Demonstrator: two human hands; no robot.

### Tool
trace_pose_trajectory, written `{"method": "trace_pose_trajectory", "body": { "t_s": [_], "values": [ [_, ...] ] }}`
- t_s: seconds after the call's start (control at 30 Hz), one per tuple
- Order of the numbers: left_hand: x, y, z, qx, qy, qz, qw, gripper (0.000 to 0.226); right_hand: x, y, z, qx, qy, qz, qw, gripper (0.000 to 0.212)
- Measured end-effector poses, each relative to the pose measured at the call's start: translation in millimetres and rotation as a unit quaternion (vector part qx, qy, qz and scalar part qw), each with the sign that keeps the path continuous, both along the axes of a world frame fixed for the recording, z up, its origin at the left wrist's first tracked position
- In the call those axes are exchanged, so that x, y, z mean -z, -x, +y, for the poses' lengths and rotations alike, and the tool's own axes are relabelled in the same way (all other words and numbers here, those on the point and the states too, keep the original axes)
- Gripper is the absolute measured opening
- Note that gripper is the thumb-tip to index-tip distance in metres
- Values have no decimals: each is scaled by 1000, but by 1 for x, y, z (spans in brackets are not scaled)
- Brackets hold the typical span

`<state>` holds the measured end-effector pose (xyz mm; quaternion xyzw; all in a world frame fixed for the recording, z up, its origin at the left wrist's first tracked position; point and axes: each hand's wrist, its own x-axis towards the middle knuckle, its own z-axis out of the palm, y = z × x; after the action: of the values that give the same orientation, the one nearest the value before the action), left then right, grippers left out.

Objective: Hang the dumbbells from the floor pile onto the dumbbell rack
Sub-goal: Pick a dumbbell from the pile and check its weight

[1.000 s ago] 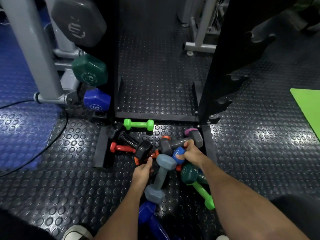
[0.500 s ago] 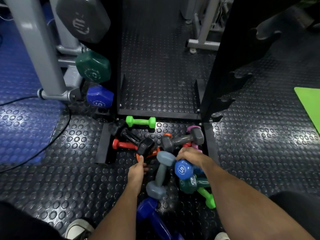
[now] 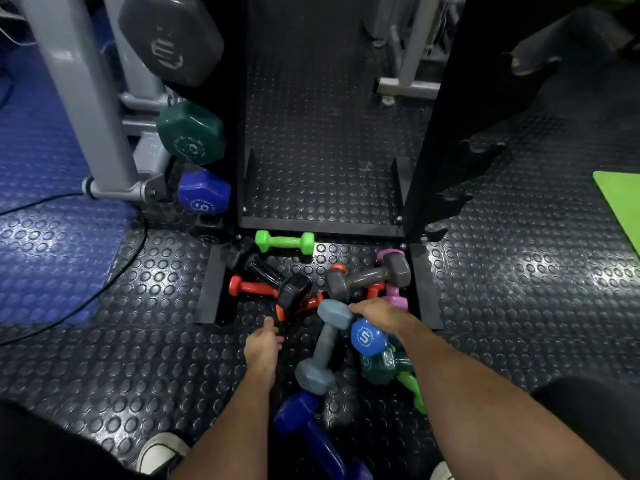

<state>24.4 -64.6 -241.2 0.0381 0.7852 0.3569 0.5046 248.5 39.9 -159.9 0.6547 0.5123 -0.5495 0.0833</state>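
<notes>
Blue dumbbell [image 3: 367, 337] handle hidden under right hand [image 3: 375, 309]; navy dumbbell [image 3: 311, 434] cut off (bottom edge).

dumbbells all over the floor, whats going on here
A person is crouched over a pile of small dumbbells at the foot of a black rack. The right hand grips a blue dumbbell marked 5, raised a little above the heap. The left hand reaches toward a black dumbbell; whether it has a grip is unclear. Three dumbbells already hang on the rack's left side, including a dark green one.
</notes>
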Motion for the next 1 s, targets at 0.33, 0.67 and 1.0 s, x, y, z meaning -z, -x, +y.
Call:
{"method": "trace_pose_trajectory", "body": {
  "t_s": [0.33,0.67,1.0],
  "values": [
    [-14,-3,-6,-63,-29,21,997,34,-35,74,83,-137,-236,-140,952,35],
    [-51,43,63,-125,-170,46,976,20,52,124,145,-165,-272,-95,943,48],
    [-51,54,113,-89,-226,-8,970,14,94,145,137,-128,-302,-78,942,59]
  ]
}}
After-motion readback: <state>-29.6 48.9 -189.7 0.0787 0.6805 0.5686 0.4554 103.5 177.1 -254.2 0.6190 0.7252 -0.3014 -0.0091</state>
